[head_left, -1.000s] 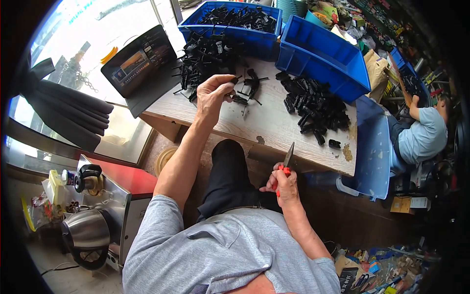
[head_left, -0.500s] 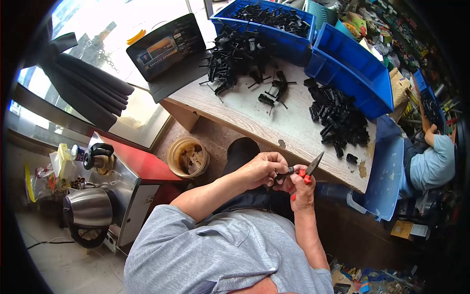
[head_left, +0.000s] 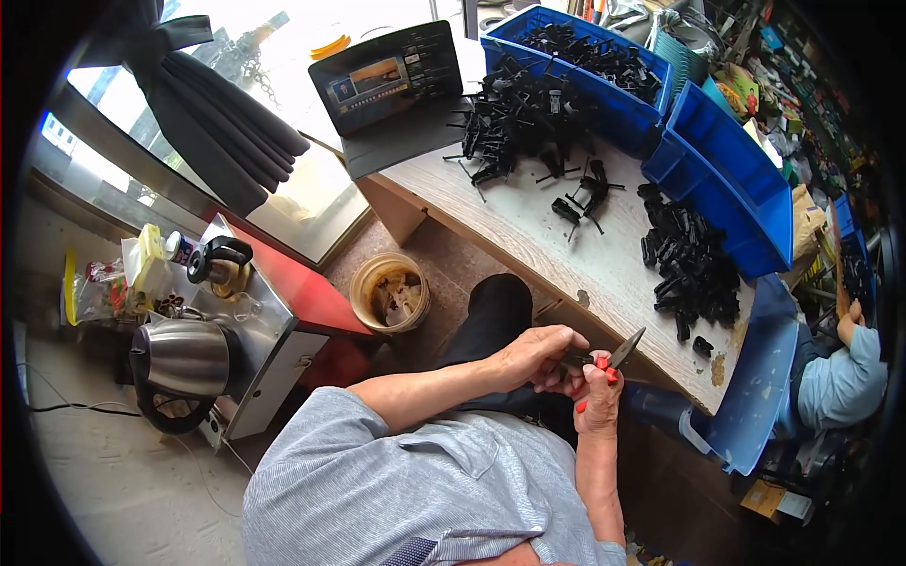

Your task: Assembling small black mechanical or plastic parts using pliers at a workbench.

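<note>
Over my lap, in front of the table's near edge, both my hands are close together. My right hand [head_left: 597, 406] is closed around pliers [head_left: 626, 348] with red handles, their pointed metal jaws angled up and to the right. Beside it, my left hand [head_left: 536, 360] pinches a small black part [head_left: 577, 357], mostly hidden by the fingers. The fingertips of both hands meet around this part. On the table lie a heap of black parts with thin rods [head_left: 524, 118] and, farther right, a pile of short black pieces [head_left: 694, 264].
Blue bins [head_left: 731, 179] stand along the back of the pale table [head_left: 528, 222]; one holds black parts. A tablet [head_left: 387, 80] is at the left. A bucket [head_left: 390, 292] sits on the floor near a cabinet with a kettle [head_left: 184, 358]. Another person's sleeve [head_left: 840, 387] shows at right.
My view has shifted, so the table and bins appear farther right and lower. My hands stay together, with the pliers still in the right and the small black part in the left.
</note>
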The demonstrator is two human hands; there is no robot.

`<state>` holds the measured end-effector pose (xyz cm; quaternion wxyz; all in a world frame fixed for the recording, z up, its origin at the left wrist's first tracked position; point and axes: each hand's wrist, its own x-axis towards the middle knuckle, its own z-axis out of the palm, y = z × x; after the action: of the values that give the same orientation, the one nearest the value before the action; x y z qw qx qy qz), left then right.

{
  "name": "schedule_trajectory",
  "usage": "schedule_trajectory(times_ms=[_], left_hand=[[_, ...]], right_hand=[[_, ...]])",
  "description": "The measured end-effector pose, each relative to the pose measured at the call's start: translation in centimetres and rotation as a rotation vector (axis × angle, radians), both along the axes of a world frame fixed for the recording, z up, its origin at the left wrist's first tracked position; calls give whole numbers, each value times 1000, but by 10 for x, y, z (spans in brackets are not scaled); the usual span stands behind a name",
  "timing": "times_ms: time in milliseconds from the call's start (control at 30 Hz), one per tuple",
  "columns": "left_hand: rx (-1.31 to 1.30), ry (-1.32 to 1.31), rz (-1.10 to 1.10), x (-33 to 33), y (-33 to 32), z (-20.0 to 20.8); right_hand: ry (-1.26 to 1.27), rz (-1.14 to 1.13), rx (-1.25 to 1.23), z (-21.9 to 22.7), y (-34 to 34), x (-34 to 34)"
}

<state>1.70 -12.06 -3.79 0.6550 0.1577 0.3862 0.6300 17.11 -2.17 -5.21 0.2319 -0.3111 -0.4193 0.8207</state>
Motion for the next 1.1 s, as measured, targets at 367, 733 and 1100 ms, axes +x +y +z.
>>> schedule_trajectory(times_ms=[367,733,1100], left_hand=[[40,190,56,1,4,3],[-220,72,89,6,21,-5],[-461,-170,131,21,31,-11]], right_hand=[[-46,-10,-12,18,-10,-11],[-138,-56,-10,5,-8,-13],[-243,-166,110,-1,-20,-18]])
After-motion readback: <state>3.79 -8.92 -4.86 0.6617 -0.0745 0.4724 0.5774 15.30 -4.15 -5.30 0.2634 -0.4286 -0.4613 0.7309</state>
